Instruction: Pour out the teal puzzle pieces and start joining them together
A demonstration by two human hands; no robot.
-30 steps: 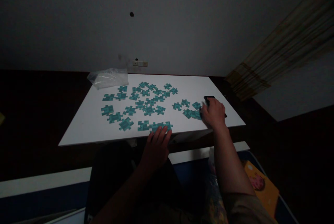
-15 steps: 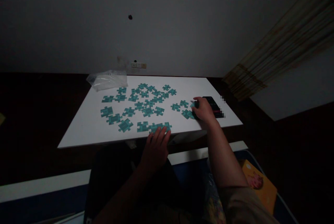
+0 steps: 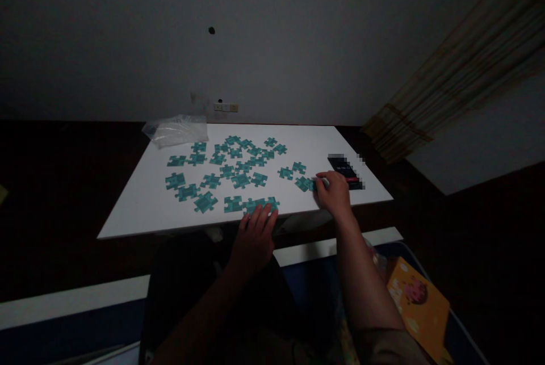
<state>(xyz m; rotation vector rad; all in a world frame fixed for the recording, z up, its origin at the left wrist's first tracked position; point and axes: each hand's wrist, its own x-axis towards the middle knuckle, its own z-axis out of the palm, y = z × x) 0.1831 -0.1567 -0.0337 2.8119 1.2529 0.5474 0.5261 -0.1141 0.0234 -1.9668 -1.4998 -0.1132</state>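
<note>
Several teal jigsaw puzzle pieces (image 3: 240, 180) lie spread over the white table (image 3: 145, 212). My left hand (image 3: 256, 234) rests at the near edge, fingers stretched flat on a joined row of puzzle pieces (image 3: 255, 204). To the right, my right hand (image 3: 335, 192) is closed in a pinch low over the table. A pale-edged puzzle piece (image 3: 314, 179) shows at its fingertips, mostly hidden by the fingers. Just left of that hand lies another puzzle piece (image 3: 303, 184), with two more pieces (image 3: 292, 170) beyond it.
A dark phone (image 3: 340, 165) with a lit display lies right of my right hand. A clear plastic bag (image 3: 176, 130) sits at the back left corner. An orange box (image 3: 419, 302) is low on the right. A wall stands behind the table.
My right hand has drawn slightly toward me, its fingers curling in more, and more of the phone shows. My left hand stays on the joined pieces. The view has shifted slightly.
</note>
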